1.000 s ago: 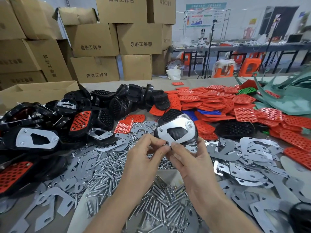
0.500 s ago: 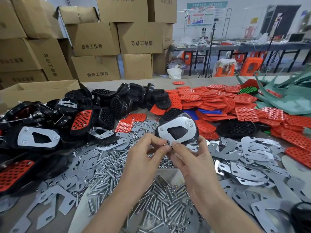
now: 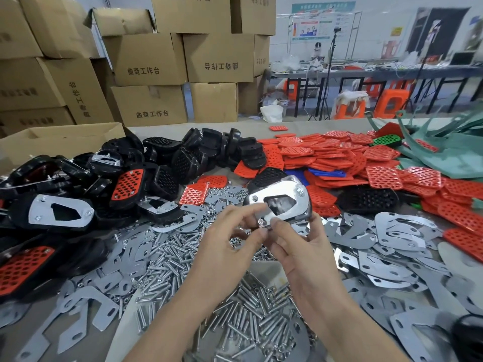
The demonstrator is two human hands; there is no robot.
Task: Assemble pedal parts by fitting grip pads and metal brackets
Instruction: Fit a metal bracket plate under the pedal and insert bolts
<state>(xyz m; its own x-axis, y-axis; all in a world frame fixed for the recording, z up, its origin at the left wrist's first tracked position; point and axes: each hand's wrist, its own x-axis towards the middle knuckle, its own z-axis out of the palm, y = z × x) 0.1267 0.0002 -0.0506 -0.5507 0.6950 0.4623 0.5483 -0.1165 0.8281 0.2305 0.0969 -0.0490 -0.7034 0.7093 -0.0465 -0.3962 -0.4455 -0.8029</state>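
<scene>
I hold a black pedal (image 3: 300, 214) above the table's middle, a shiny metal bracket (image 3: 295, 198) lying on its upper face. My right hand (image 3: 300, 254) grips the pedal from below and at its near edge. My left hand (image 3: 224, 241) pinches a small nut (image 3: 260, 221) at the bracket's near corner, index finger above and thumb below. A second nut (image 3: 299, 193) sits at the bracket's far right corner.
Black pedal bodies (image 3: 167, 163), some fitted with red pads or brackets, are heaped on the left. Red grip pads (image 3: 339, 158) cover the back right. Loose metal brackets (image 3: 392, 244) lie on the right, bolts (image 3: 248, 322) in front. Cardboard boxes (image 3: 149, 61) stand behind.
My left index finger has lifted and spread from the thumb, so the nut at the bracket's near corner now shows. Pedal and right hand stay almost in place.
</scene>
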